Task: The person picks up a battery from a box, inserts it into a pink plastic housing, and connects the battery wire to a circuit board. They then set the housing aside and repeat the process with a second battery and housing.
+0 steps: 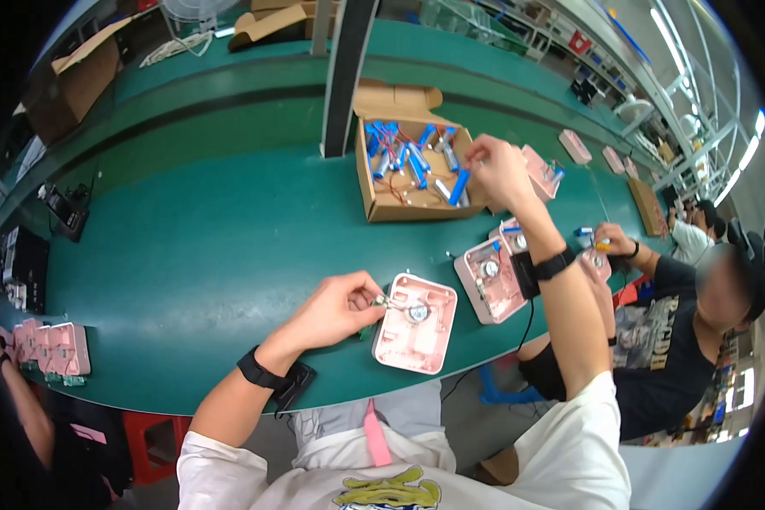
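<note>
Near the table's front edge lies an open pink plastic housing [434, 332] with a round metal part [418, 313] inside. At its left rim my left hand [342, 308] is closed, pinching a small pale connector [382, 301] whose thin wires run into the housing. My right hand [503, 172] reaches to the right edge of an open cardboard box [393, 210] of blue battery cells with red and black wires. Its fingers are closed at the upper end of a tilted blue battery cell [459, 188]; the exact grip is partly hidden.
More pink housings [487, 293] stand to the right, under my right forearm. A co-worker's hand [610, 239] works beyond them. Stacked pink parts [63, 348] sit at the far left. A dark metal post [346, 85] rises behind the box.
</note>
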Motion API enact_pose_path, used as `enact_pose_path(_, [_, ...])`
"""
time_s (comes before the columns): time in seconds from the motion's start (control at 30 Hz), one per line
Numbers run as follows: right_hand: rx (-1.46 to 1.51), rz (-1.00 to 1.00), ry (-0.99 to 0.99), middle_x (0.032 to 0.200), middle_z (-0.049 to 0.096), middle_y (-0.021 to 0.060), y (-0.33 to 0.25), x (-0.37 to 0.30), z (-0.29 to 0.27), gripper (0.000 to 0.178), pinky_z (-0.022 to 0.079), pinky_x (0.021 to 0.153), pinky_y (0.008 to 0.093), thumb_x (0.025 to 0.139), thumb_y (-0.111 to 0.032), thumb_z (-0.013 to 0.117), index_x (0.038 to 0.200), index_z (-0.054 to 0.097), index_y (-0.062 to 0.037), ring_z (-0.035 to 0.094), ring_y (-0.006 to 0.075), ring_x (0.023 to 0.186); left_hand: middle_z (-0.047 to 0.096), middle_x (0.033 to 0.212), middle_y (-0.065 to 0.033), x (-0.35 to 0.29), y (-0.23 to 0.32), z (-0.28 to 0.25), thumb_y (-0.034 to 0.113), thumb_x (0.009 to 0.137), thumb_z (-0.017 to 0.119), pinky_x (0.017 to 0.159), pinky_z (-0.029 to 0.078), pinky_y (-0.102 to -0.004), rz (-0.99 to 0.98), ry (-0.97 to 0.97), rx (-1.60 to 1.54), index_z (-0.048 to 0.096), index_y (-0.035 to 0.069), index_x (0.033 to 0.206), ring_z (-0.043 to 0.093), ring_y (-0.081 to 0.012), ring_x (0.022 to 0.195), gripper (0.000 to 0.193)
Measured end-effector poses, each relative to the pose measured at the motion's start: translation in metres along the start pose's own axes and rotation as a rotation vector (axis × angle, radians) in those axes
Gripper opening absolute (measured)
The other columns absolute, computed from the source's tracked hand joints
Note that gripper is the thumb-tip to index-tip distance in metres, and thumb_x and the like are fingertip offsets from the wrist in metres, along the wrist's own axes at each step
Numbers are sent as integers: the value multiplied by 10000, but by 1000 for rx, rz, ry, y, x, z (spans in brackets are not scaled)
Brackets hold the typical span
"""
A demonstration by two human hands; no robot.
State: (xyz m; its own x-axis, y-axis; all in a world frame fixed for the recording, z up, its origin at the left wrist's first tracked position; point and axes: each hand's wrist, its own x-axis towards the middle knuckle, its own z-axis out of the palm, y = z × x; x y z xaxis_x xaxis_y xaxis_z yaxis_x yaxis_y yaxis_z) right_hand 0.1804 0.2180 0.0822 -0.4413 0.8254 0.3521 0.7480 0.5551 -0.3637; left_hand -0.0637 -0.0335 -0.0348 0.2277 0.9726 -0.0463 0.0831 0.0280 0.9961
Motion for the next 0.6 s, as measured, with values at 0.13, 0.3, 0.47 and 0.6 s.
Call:
enact_pose_path(0.13, [364, 53, 13, 955, 799, 122, 8, -20, 0, 185, 595, 709, 301, 908, -40, 693, 1083, 724, 11, 773, 188, 819, 639, 847, 25, -10, 2, 3, 32, 964, 780, 659, 489, -213, 22, -42, -69, 661, -11, 1066, 593, -26, 769, 162])
enact_pose_path(0.3, [897, 266, -129, 984, 778, 79, -34, -38, -30, 168, 503, 604, 214, 983, -82, 704, 1122, 706, 12, 673, 69, 739, 646, 864, 19, -14, 0, 5, 37, 965, 780, 671, 496, -208, -45, -68, -78, 666, -9, 1074, 603, -29, 787, 164])
enact_pose_path(0.47, [950, 246, -281, 918, 759, 55, -53, -43, -52, 176, 469, 559, 205, 993, -108, 724, 1113, 723, 20, 637, 53, 686, 653, 871, 20, -6, 7, 3, 37, 970, 776, 674, 496, -208, -111, -84, -110, 668, -13, 1079, 604, -30, 783, 161])
enact_pose_path(0.6, [605, 235, -435, 836, 732, 40, -73, -50, -59, 182, 478, 549, 218, 982, -124, 745, 1069, 743, 36, 645, 65, 658, 657, 868, 19, -4, 3, 5, 37, 973, 773, 675, 495, -211, -116, -85, -113, 666, -19, 1082, 604, -30, 779, 162])
